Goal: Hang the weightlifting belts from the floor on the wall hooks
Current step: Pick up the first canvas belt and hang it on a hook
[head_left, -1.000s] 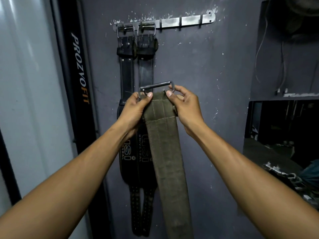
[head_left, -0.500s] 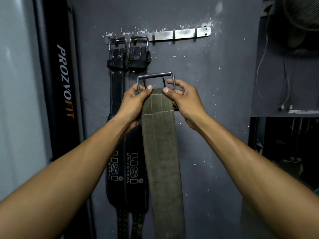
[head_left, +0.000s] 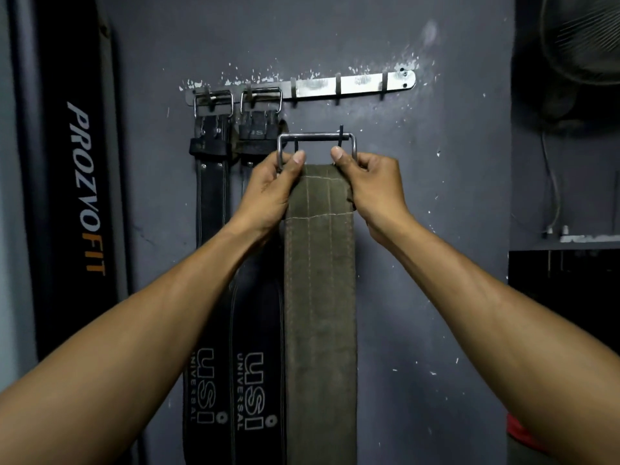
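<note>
both hands up at the wall: left hand (head_left: 273, 191) clamped on the left corner of the olive belt (head_left: 320, 297), thumb pressed over the top edge; right hand (head_left: 370, 186) clamped on the right corner, thumb up the same way. steel buckle (head_left: 316, 142) standing upright above the knuckles, prongs poking up past its top bar. buckle held below the metal hook rail (head_left: 355, 84), not touching it, roughly under the third hook (head_left: 293, 92) from the left. strap hanging straight down between the forearms, off the bottom of the view. just left, two black belts (head_left: 231, 380) already hung by their buckles on the first two hooks, lying flat on the grey wall (head_left: 436, 280), "usi universal" printed low on each; the olive strap overlapping the right one's edge. far left, a tall black "prozofit" panel (head_left: 80, 182). top right, a fan grille (head_left: 583, 38) in shadow.
</note>
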`<control>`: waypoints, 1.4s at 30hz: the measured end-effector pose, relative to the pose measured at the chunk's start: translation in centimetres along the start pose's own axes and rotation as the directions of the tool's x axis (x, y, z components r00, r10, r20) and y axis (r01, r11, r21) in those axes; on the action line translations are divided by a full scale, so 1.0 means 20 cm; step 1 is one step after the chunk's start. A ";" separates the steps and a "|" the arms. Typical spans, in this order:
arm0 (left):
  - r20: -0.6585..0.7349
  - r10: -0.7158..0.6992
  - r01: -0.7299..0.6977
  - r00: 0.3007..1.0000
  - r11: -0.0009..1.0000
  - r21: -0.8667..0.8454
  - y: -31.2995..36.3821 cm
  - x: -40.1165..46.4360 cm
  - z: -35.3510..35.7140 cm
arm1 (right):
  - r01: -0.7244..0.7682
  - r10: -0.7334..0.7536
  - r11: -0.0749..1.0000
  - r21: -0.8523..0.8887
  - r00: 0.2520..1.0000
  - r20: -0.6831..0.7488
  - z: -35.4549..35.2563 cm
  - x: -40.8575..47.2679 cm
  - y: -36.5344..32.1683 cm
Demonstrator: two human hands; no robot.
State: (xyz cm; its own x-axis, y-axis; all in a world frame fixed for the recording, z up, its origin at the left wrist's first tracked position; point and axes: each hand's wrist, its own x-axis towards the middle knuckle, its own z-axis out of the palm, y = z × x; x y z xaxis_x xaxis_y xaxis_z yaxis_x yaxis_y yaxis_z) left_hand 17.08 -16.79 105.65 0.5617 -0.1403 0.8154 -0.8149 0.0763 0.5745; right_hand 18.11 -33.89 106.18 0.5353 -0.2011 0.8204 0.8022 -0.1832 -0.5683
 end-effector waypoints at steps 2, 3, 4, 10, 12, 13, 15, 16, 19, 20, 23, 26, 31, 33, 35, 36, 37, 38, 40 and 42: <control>-0.020 0.024 -0.023 1.000 1.000 0.008 -0.03 0.08 -0.02 | 0.013 -0.013 1.000 0.004 1.000 0.002 0.04 0.07 0.01; -0.042 0.030 -0.029 0.999 0.999 0.019 -0.04 0.12 -0.03 | 0.022 -0.022 1.000 0.012 1.000 -0.004 0.06 0.11 0.01; -0.063 0.032 -0.030 0.998 0.999 0.020 -0.05 0.15 -0.04 | 0.038 -0.038 0.999 0.013 0.999 -0.012 0.08 0.14 0.01; -0.100 -0.021 0.019 0.995 1.000 -0.021 -0.08 0.34 -0.06 | 0.059 -0.061 0.997 -0.043 0.998 -0.033 0.13 0.34 0.04; -0.101 -0.045 0.042 0.994 0.999 -0.032 -0.07 0.39 -0.06 | 0.062 -0.064 0.997 -0.048 0.997 -0.032 0.14 0.40 0.04; -0.107 -0.050 0.047 0.993 0.998 -0.035 -0.06 0.41 -0.06 | 0.072 -0.074 0.996 -0.060 0.997 -0.033 0.14 0.43 0.02; -0.119 -0.041 0.037 0.992 0.999 -0.034 -0.04 0.45 -0.06 | 0.100 -0.104 0.991 -0.093 0.993 -0.047 0.14 0.51 -0.02; -0.128 -0.021 0.018 0.992 1.000 -0.024 -0.04 0.49 -0.06 | 0.114 -0.121 0.988 -0.107 0.990 -0.065 0.13 0.55 -0.04; -0.166 0.005 0.002 0.986 0.999 0.042 -0.01 0.61 -0.06 | 0.139 -0.150 0.983 -0.118 0.985 -0.088 0.13 0.68 -0.09; -0.193 0.006 0.009 0.981 0.997 0.076 0.00 0.65 -0.05 | 0.152 -0.162 0.982 -0.110 0.983 -0.086 0.13 0.72 -0.10; -0.262 0.015 0.040 0.965 0.978 0.202 0.05 0.80 -0.03 | 0.163 -0.179 0.975 -0.148 0.978 -0.104 0.10 0.83 -0.15; -0.264 0.014 0.060 0.964 0.961 0.268 0.09 0.90 0.00 | 0.123 -0.154 0.978 -0.170 0.971 -0.181 0.06 0.95 -0.15; -0.267 -0.005 0.107 0.964 0.923 0.370 0.04 0.97 0.08 | 0.002 -0.041 0.983 -0.186 0.978 -0.204 0.02 1.00 -0.07; -0.267 -0.016 0.121 0.964 0.917 0.380 0.00 0.96 0.09 | -0.023 -0.016 0.982 -0.190 0.980 -0.200 0.00 1.00 -0.01; -0.254 -0.028 0.127 0.967 0.916 0.381 -0.04 0.93 0.11 | -0.037 -0.004 0.975 -0.218 0.983 -0.181 -0.03 0.99 0.04; -0.249 -0.029 0.125 0.968 0.916 0.381 -0.06 0.92 0.11 | -0.039 0.000 0.973 -0.229 0.986 -0.166 -0.04 0.98 0.06; -0.247 -0.030 0.123 0.969 0.920 0.371 -0.07 0.92 0.11 | -0.043 0.006 0.973 -0.229 0.987 -0.162 -0.04 0.97 0.06; -0.250 -0.034 0.125 0.968 0.925 0.358 -0.07 0.91 0.11 | -0.040 0.003 0.974 -0.221 0.986 -0.167 -0.05 0.97 0.07; -0.256 -0.056 0.130 0.965 0.951 0.281 -0.08 0.89 0.12 | -0.041 0.002 0.978 -0.206 0.983 -0.183 -0.04 0.95 0.06; -0.266 -0.069 0.114 0.961 0.981 0.158 -0.10 0.86 0.13 | -0.067 0.027 0.979 -0.191 0.979 -0.203 -0.03 0.91 0.05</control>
State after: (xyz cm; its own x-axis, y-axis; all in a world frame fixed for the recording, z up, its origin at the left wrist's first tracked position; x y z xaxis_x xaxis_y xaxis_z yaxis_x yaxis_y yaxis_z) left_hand 28.01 -22.02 118.31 0.6343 0.1225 0.7633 -0.7577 -0.0973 0.6453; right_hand 28.53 -38.40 120.41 0.4922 -0.3971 0.7746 0.6991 -0.3499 -0.6236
